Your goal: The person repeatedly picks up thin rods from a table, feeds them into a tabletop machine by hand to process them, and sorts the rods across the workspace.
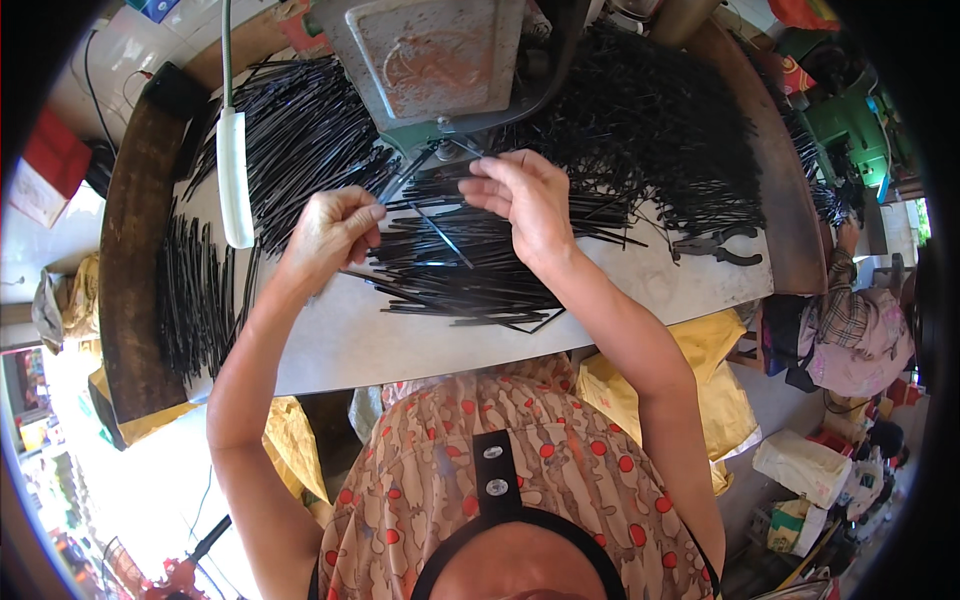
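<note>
My left hand (335,238) is closed in a pinch on a thin black strip (405,178), which slants up to the base of a grey-green machine head (430,65). Opposite it, my right hand (525,205) has loosely curled fingers with gaps between them, close to the end of a short dark piece (466,147) under the machine; no firm grip on it shows. Below both hands lies a loose pile of straight black strips (455,270) on the pale tabletop (330,345). One strip (440,234) lies crosswise over that pile.
More black strips (290,140) lie at left, and a dense tangle (650,130) fills the right. Pliers (718,246) rest near the right rim. A white lamp (234,180) hangs at left. Yellow sacks (690,370) sit below. Another person's plaid sleeve (838,285) shows by a green machine (835,125).
</note>
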Available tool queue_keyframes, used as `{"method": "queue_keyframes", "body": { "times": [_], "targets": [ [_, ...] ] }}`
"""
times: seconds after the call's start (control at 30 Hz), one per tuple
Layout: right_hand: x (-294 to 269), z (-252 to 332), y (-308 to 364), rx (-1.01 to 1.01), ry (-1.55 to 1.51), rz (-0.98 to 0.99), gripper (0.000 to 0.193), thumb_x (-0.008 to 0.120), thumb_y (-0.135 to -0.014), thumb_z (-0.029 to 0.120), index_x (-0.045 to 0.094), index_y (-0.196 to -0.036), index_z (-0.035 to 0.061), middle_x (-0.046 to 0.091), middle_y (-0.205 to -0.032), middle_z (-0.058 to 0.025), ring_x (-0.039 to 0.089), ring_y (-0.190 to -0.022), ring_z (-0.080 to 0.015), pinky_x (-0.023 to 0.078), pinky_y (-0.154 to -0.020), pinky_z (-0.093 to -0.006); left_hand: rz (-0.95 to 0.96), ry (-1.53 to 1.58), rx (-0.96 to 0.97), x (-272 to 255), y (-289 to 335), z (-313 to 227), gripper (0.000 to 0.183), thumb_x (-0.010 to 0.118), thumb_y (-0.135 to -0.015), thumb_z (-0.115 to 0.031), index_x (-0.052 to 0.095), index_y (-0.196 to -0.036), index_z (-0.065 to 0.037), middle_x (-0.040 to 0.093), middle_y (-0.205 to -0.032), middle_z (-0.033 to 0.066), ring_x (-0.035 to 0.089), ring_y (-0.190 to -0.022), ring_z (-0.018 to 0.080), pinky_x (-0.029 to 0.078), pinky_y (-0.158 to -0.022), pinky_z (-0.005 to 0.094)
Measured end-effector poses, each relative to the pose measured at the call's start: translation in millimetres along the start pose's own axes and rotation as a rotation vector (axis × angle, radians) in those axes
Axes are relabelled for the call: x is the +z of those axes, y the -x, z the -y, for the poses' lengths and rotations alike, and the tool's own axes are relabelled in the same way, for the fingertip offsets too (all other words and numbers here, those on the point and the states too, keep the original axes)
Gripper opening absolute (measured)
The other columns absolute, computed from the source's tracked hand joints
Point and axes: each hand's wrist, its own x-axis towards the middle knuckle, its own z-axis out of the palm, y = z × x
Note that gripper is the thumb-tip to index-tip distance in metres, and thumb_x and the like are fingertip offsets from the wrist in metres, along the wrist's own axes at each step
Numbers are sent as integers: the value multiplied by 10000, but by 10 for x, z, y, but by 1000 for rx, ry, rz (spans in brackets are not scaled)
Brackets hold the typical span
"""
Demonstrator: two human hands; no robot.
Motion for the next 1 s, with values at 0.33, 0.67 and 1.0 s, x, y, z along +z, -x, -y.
{"method": "queue_keyframes", "body": {
  "times": [0.33,0.67,1.0],
  "targets": [
    [87,-6,63,133,324,375,247,615,-795,231,562,-755,-7,574,-709,-54,532,-577,-81,441,-484,-190,273,618,-145,388,193,-70,191,483,-872,-168,516,-786,-1,566,-637,88,516,-429,102,381,-337,193],
    [-106,5,-157,68,-161,194,218,531,-838,114,529,-895,-96,581,-873,-188,613,-811,-251,527,-725,-324,-757,-761,891,569,-28,-205,269,583,-729,-42,541,-983,36,574,-785,129,556,-717,306,441,-618,369],
    [-96,-31,-246,6,-314,63,185,509,-845,97,519,-877,-85,563,-905,-211,589,-878,-310,497,-799,-398,-36,1002,-189,425,-359,-82,273,563,-825,-273,554,-852,-2,601,-698,80,537,-553,117,386,-446,201]
  ]
}}
